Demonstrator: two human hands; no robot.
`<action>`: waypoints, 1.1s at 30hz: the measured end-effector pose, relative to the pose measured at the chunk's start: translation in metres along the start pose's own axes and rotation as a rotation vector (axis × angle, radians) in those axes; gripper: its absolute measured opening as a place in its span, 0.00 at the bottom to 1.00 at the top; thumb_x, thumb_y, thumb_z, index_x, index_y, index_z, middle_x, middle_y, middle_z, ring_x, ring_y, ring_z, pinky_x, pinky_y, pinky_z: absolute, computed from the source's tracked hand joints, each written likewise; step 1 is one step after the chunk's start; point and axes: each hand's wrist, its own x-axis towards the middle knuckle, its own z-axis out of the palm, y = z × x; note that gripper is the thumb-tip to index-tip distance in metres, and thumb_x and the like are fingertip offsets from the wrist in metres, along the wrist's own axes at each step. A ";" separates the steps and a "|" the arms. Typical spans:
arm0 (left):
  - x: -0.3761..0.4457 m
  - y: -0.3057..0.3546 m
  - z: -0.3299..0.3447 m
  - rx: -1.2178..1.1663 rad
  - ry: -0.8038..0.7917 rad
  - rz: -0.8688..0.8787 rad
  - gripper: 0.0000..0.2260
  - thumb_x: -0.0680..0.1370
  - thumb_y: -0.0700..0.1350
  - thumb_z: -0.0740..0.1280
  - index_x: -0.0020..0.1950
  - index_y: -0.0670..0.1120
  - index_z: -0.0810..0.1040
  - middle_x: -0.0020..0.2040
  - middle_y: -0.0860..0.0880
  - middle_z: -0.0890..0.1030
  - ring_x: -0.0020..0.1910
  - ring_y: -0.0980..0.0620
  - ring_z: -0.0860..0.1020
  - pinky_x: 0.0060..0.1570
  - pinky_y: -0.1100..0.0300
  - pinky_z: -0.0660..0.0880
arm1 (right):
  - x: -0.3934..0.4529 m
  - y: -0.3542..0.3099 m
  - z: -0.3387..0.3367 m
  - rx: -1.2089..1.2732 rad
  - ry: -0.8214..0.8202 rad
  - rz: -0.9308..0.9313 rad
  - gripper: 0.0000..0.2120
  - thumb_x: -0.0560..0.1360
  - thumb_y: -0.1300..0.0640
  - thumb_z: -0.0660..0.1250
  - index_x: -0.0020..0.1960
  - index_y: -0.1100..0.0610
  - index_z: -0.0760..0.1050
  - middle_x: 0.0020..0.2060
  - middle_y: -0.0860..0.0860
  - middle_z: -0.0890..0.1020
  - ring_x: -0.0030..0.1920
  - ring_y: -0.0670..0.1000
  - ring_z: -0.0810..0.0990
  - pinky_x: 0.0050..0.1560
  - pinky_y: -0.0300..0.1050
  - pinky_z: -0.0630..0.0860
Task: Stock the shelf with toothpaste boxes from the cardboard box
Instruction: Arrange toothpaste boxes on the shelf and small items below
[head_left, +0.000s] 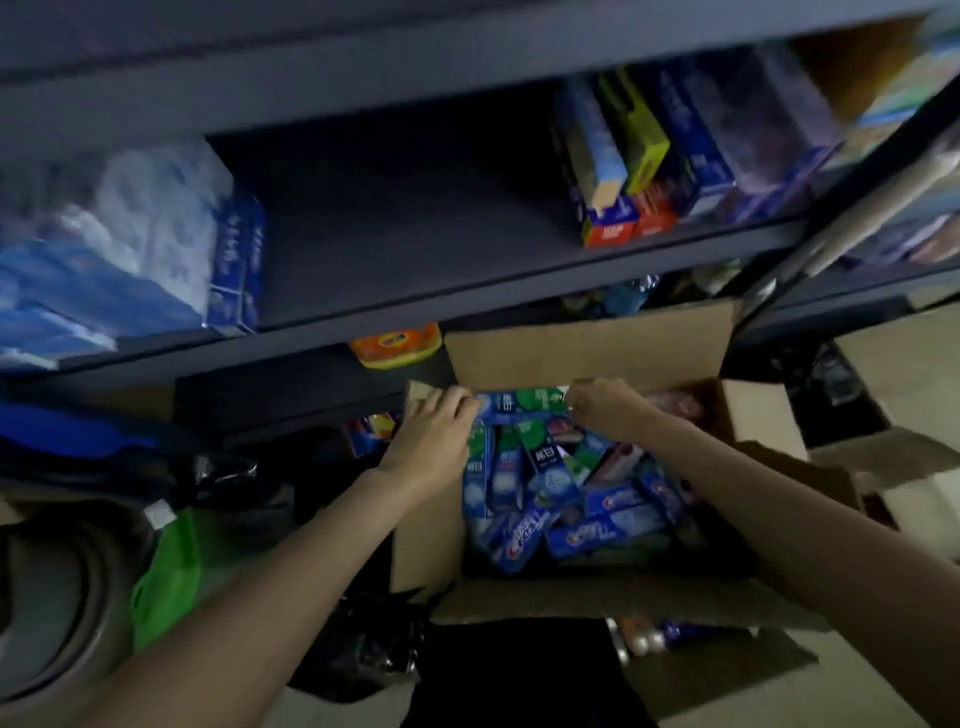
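Observation:
An open cardboard box (582, 353) stands on the floor in front of a dark shelf (415, 244). Several blue toothpaste boxes (587, 519) lie jumbled inside it. Over the box's far side, my left hand (436, 431) and my right hand (608, 405) grip the two ends of a blue and green toothpaste box (524, 405), held level. A wide middle stretch of the shelf board is bare. Stacked toothpaste boxes (675, 161) stand at its right end.
Blue and white packs (130, 249) fill the shelf's left end. An orange pack (395, 345) sits on the lower shelf. A green bag (166, 577) and dark bags lie at the left on the floor. More cardboard boxes (883, 467) stand at the right.

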 end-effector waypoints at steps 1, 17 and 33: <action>0.007 -0.003 0.013 0.006 -0.019 -0.022 0.22 0.79 0.40 0.56 0.73 0.46 0.58 0.70 0.48 0.61 0.69 0.47 0.61 0.64 0.54 0.60 | 0.016 0.008 0.015 0.004 -0.009 -0.005 0.14 0.78 0.59 0.60 0.61 0.63 0.72 0.60 0.56 0.76 0.59 0.58 0.75 0.55 0.46 0.71; 0.044 -0.013 0.101 -0.049 -0.087 -0.233 0.20 0.77 0.43 0.58 0.69 0.47 0.63 0.68 0.48 0.65 0.64 0.46 0.67 0.61 0.52 0.65 | 0.138 -0.004 0.112 -0.221 0.047 0.040 0.24 0.76 0.66 0.61 0.69 0.65 0.57 0.65 0.60 0.65 0.57 0.59 0.77 0.45 0.48 0.73; -0.003 -0.001 -0.047 -0.216 -0.255 -0.006 0.27 0.69 0.58 0.72 0.60 0.45 0.68 0.58 0.46 0.76 0.56 0.45 0.75 0.55 0.53 0.72 | -0.040 -0.049 -0.049 -0.324 0.263 -0.398 0.26 0.69 0.46 0.69 0.63 0.54 0.68 0.61 0.53 0.69 0.63 0.56 0.63 0.63 0.51 0.64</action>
